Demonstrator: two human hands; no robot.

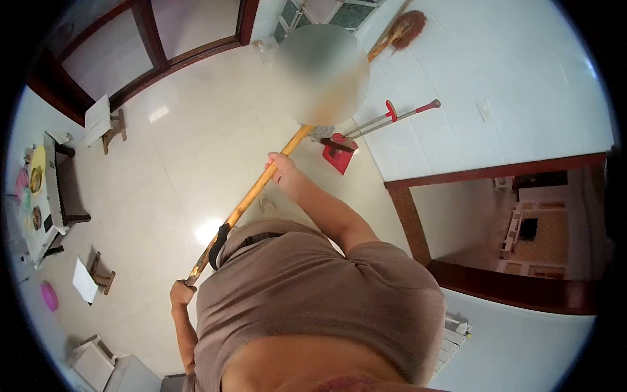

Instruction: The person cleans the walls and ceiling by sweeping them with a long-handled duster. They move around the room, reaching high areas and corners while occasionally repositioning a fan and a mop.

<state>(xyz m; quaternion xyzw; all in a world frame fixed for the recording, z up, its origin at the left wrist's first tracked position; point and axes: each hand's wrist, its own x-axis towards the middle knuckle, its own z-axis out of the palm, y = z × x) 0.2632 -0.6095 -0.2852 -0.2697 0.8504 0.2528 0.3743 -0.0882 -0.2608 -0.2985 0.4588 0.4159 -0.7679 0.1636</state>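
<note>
My right hand [281, 167] is wrapped around the middle of a long wooden pole [251, 194]. Lower down, my left hand [183, 293] grips the same pole at its darker near end. A black strap or wrapping [218, 245] sits on the pole between the two hands, close to my waist. The pole slants up and away to the right, where a round blurred patch hides part of it. Past that patch, in line with the pole, yellowish wood shows beside a reddish-brown bristle head [409, 30] against the white tiled wall.
A red dustpan [339, 161] and long-handled tools stand by the right wall. On the left are a table [55, 230] with dishes, two small stools [98, 127] [87, 279] and a pink basin [49, 296]. A dark red-framed doorway [496, 171] opens at right.
</note>
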